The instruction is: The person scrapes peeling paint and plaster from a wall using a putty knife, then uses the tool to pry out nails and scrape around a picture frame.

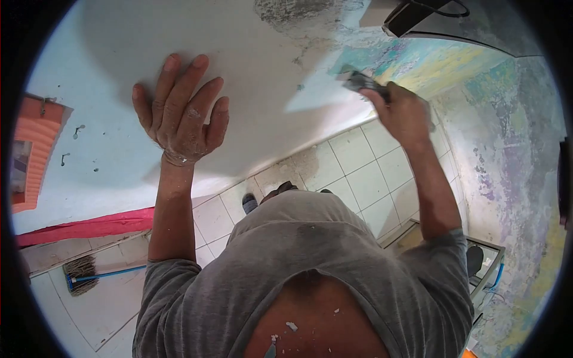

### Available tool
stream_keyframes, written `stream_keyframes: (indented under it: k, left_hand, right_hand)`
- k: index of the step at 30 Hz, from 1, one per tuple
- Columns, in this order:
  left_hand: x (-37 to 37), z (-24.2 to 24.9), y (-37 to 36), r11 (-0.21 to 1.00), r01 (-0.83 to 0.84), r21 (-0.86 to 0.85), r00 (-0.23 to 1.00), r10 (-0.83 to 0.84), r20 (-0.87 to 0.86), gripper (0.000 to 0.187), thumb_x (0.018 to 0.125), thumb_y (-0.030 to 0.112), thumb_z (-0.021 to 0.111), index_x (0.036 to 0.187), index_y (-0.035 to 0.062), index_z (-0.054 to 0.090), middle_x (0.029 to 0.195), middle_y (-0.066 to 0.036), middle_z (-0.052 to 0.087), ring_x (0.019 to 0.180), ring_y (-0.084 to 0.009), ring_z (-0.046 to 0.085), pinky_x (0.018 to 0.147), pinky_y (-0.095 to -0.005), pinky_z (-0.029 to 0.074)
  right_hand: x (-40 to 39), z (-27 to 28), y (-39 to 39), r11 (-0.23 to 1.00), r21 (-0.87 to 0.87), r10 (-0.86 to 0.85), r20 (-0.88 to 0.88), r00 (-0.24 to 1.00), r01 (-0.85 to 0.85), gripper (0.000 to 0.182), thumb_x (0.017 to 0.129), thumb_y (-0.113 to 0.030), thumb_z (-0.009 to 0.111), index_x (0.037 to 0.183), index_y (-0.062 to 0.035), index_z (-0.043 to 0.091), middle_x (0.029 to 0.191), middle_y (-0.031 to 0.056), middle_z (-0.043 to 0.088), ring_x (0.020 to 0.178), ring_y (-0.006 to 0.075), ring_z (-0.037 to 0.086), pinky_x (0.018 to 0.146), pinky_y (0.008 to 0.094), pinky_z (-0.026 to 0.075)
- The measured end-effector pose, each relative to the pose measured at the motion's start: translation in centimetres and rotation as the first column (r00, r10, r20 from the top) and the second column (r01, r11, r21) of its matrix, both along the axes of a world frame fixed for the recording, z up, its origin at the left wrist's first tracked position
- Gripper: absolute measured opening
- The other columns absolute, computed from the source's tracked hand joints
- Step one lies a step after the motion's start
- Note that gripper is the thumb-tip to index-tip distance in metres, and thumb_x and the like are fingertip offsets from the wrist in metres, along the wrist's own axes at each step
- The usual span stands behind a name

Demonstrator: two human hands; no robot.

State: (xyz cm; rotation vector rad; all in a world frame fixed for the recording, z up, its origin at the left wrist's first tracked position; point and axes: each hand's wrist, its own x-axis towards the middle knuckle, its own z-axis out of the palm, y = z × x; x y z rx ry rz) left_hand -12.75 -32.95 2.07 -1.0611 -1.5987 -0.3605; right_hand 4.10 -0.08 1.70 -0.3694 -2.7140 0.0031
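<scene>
My left hand (184,119) is up in front of the pale wall (250,89), fingers stretched and a little apart, with white dust or flakes on its skin. Nothing is held in it. Farther right, my right hand (406,113) is closed round a scraper (360,81) with a dark handle, partly covered by my fingers. The scraper's blade end meets the wall where pale coating gives way to bare turquoise and yellow patches. A rough grey patch (292,12) shows higher on the wall.
An orange frame (45,140) hangs at left, near several nails or hooks. Below lie a pink cloth (89,227) and a broom (82,275) with a blue handle on the tiled floor (352,152). A metal-framed stand (489,256) is at lower right; a dark object (412,18) is overhead.
</scene>
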Motion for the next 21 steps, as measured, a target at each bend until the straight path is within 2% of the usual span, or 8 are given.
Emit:
stream_keyframes:
  k: [4,6,10,14,16,17,19,21]
  left_hand:
    - [0.0,-0.1,0.2,0.999,0.003,0.048,0.999,-0.005,0.035,0.012,0.094,0.034,0.060,0.098,0.0272,0.069,0.122,0.005,0.070,0.129,-0.0204,0.056,0.125,-0.0440,0.011]
    - [0.2,0.0,0.3,0.999,0.003,0.051,0.999,-0.005,0.034,0.012,0.093,0.034,0.060,0.097,0.0268,0.069,0.121,0.005,0.070,0.129,-0.0206,0.057,0.125,-0.0440,0.011]
    - [0.7,0.5,0.1,0.999,-0.026,0.020,0.998,0.025,0.056,0.011,0.093,0.033,0.061,0.096,0.0267,0.070,0.121,0.004,0.071,0.129,-0.0203,0.057,0.124,-0.0440,0.012]
    - [0.9,0.3,-0.1,1.000,0.005,0.009,0.994,-0.006,0.108,0.013,0.092,0.031,0.062,0.099,0.0244,0.071,0.126,0.002,0.069,0.132,-0.0198,0.055,0.124,-0.0438,0.012]
    - [1.5,-0.7,-0.7,1.000,-0.010,-0.029,0.987,0.015,0.159,0.014,0.091,0.028,0.064,0.101,0.0224,0.071,0.130,0.000,0.067,0.134,-0.0217,0.052,0.124,-0.0452,0.011]
    - [1.9,-1.3,-1.1,0.998,-0.012,-0.068,0.977,0.026,0.210,0.016,0.089,0.026,0.065,0.104,0.0203,0.071,0.134,-0.002,0.065,0.137,-0.0235,0.050,0.124,-0.0466,0.009]
    - [3.2,-3.1,-2.1,0.997,0.013,-0.079,0.945,0.014,0.328,0.019,0.088,0.022,0.067,0.106,0.0176,0.071,0.137,-0.006,0.062,0.138,-0.0260,0.048,0.123,-0.0488,0.008]
    - [5.3,-4.7,-2.6,0.991,0.132,-0.022,0.826,-0.098,0.555,0.024,0.085,0.016,0.068,0.109,0.0122,0.069,0.140,-0.012,0.059,0.139,-0.0304,0.046,0.122,-0.0526,0.009]
  right_hand:
    - [0.4,2.0,1.9,0.985,-0.059,-0.157,0.045,0.987,0.160,0.060,0.091,-0.063,0.057,0.079,-0.0049,0.066,0.070,0.0166,0.068,0.067,0.0387,0.069,0.064,0.0483,0.055]
    - [-2.7,0.7,0.1,0.991,-0.127,0.031,-0.097,0.995,-0.043,0.058,0.093,-0.060,0.057,0.080,-0.0050,0.066,0.075,0.0176,0.069,0.072,0.0390,0.069,0.066,0.0481,0.055]
    - [-5.3,-1.8,-10.0,0.921,-0.154,0.370,0.057,0.927,-0.358,0.051,0.090,-0.055,0.065,0.083,-0.0050,0.068,0.077,0.0163,0.070,0.069,0.0353,0.069,0.063,0.0428,0.054]
    - [-3.2,-2.8,-11.9,0.865,-0.403,0.358,0.079,0.930,-0.299,0.045,0.092,-0.048,0.066,0.087,-0.0031,0.066,0.078,0.0138,0.069,0.070,0.0286,0.069,0.065,0.0410,0.054]
    - [-2.1,-6.4,-10.0,0.580,-0.800,0.257,-0.002,0.966,-0.156,0.031,0.094,-0.034,0.063,0.099,-0.0028,0.061,0.080,0.0135,0.067,0.065,0.0267,0.066,0.062,0.0416,0.053]
    - [-1.4,-6.8,-9.4,0.578,-0.799,0.269,-0.007,0.963,-0.167,0.031,0.094,-0.034,0.063,0.099,-0.0028,0.061,0.080,0.0135,0.067,0.065,0.0267,0.066,0.062,0.0416,0.053]
    - [0.4,-7.1,-8.7,0.009,-1.000,0.159,0.009,0.987,0.007,0.019,0.092,-0.020,0.059,0.101,-0.0031,0.056,0.075,0.0070,0.060,0.060,0.0187,0.061,0.055,0.0337,0.051]
    - [1.7,-6.4,-9.2,-0.145,-0.989,0.079,-0.043,0.996,-0.031,0.017,0.091,-0.015,0.058,0.104,-0.0036,0.056,0.076,0.0065,0.059,0.061,0.0174,0.059,0.057,0.0326,0.051]
